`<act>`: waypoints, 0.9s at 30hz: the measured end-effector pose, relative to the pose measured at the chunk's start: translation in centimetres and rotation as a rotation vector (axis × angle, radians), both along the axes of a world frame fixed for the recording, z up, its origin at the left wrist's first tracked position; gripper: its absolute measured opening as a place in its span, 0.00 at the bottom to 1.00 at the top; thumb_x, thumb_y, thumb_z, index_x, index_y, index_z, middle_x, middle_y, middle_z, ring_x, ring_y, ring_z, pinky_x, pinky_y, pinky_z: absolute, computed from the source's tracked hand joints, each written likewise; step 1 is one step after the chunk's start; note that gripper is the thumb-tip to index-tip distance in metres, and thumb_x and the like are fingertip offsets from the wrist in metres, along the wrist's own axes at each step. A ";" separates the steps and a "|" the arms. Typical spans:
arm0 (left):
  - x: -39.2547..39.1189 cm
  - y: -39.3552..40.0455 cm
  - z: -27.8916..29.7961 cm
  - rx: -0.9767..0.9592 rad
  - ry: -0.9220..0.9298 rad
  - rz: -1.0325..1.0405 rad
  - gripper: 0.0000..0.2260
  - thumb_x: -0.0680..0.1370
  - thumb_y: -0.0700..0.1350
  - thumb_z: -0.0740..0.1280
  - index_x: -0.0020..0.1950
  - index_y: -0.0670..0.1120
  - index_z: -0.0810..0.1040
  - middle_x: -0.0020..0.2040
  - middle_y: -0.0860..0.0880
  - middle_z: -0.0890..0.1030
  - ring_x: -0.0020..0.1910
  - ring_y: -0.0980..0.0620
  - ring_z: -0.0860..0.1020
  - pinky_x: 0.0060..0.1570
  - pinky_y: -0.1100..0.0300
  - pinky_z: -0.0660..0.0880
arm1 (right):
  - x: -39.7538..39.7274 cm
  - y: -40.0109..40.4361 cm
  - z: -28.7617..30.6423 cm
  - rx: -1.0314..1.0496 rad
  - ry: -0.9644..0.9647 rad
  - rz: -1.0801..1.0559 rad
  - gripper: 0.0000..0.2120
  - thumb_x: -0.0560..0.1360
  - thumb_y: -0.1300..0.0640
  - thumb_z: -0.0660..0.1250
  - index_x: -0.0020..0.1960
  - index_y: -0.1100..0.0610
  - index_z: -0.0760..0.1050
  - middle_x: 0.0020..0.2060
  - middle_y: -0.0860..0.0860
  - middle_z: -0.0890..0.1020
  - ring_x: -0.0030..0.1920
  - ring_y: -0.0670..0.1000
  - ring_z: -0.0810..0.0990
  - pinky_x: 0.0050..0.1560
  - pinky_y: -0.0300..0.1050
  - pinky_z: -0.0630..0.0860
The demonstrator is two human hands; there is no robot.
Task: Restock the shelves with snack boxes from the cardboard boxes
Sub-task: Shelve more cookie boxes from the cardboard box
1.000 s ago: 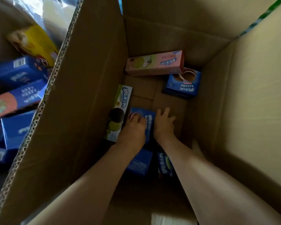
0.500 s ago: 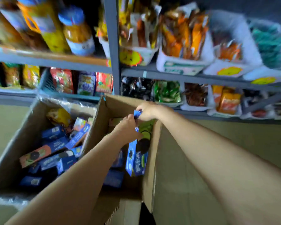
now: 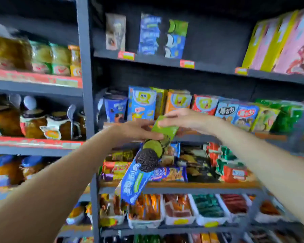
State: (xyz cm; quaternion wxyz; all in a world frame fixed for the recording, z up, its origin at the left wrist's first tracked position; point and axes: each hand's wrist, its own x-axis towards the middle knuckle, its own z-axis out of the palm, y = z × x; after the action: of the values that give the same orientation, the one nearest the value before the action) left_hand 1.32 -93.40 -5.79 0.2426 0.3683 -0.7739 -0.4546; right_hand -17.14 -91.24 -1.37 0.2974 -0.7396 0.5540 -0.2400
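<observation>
Fingers (image 3: 148,135) of the left hand (image 3: 135,131) and of the right hand (image 3: 186,119) are both clamped on the green upper end of a long blue-and-green cardboard cookie box (image 3: 144,163), which hangs tilted in mid-air before the dark metal shelves (image 3: 85,106), its blue lower end toward the left. Near the top shelf's front edge stand three upright boxes (image 3: 162,38). Bright cartons (image 3: 175,104) line the shelf behind the hands. White trays (image 3: 178,221) along the lower shelf's front edge hold wrapped snacks. Jars (image 3: 33,123) fill the left bay.
</observation>
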 end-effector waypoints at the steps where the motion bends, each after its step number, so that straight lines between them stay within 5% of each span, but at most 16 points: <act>1: -1.3 0.0 2.3 -0.039 -0.009 0.013 0.21 0.67 0.50 0.75 0.59 0.51 0.77 0.57 0.46 0.81 0.53 0.58 0.79 0.58 0.64 0.73 | -1.2 0.3 2.0 -0.045 0.046 0.003 0.20 0.73 0.50 0.69 0.60 0.60 0.76 0.53 0.55 0.80 0.53 0.52 0.79 0.51 0.43 0.76; 5: -6.5 -0.1 9.0 -0.165 -0.072 0.039 0.20 0.62 0.59 0.73 0.52 0.55 0.80 0.49 0.44 0.78 0.48 0.52 0.75 0.52 0.57 0.70 | -7.2 0.4 7.8 -0.155 -0.061 0.002 0.16 0.73 0.55 0.70 0.53 0.66 0.77 0.44 0.56 0.80 0.37 0.44 0.79 0.37 0.39 0.78; 9: -7.6 -0.7 13.7 -0.251 -0.257 0.125 0.22 0.62 0.60 0.72 0.50 0.49 0.80 0.45 0.49 0.78 0.42 0.55 0.73 0.44 0.60 0.69 | -13.6 0.6 13.5 -0.332 -0.329 -0.108 0.13 0.73 0.58 0.69 0.53 0.66 0.76 0.43 0.56 0.80 0.37 0.45 0.79 0.37 0.36 0.78; 14: -6.9 -2.7 18.7 -0.265 0.264 0.384 0.06 0.73 0.45 0.71 0.47 0.46 0.76 0.42 0.46 0.77 0.34 0.56 0.76 0.33 0.66 0.72 | -17.8 -0.8 17.8 -0.356 -0.798 -0.054 0.10 0.75 0.58 0.65 0.52 0.64 0.77 0.40 0.54 0.84 0.36 0.45 0.83 0.39 0.44 0.83; 17: -6.3 -5.6 20.9 -0.256 0.410 0.481 0.06 0.72 0.41 0.72 0.40 0.42 0.76 0.34 0.43 0.77 0.27 0.55 0.75 0.30 0.66 0.74 | -16.9 -3.2 18.5 -0.313 -0.967 -0.021 0.12 0.76 0.60 0.64 0.56 0.67 0.74 0.46 0.59 0.81 0.37 0.48 0.83 0.36 0.44 0.82; 23: -3.5 -13.5 22.8 -0.357 0.346 0.608 0.02 0.75 0.31 0.65 0.45 0.36 0.73 0.42 0.39 0.75 0.26 0.54 0.77 0.27 0.65 0.77 | -14.1 -10.1 19.9 -0.221 -0.657 0.009 0.13 0.76 0.61 0.66 0.60 0.61 0.75 0.52 0.57 0.82 0.49 0.52 0.81 0.52 0.50 0.79; 27: -1.8 -19.4 24.1 -0.381 0.201 0.665 0.07 0.75 0.33 0.66 0.39 0.39 0.72 0.39 0.40 0.74 0.28 0.50 0.75 0.37 0.53 0.79 | -12.5 -15.6 21.1 -0.323 -0.478 -0.092 0.12 0.76 0.56 0.67 0.58 0.57 0.75 0.51 0.53 0.82 0.45 0.48 0.80 0.46 0.42 0.79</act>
State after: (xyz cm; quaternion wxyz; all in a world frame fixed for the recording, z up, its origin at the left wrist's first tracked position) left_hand -0.50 -112.80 18.30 0.5152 0.5009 -0.6551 -0.2335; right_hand -29.61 -106.85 19.70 0.2868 -0.6740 0.4557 -0.5058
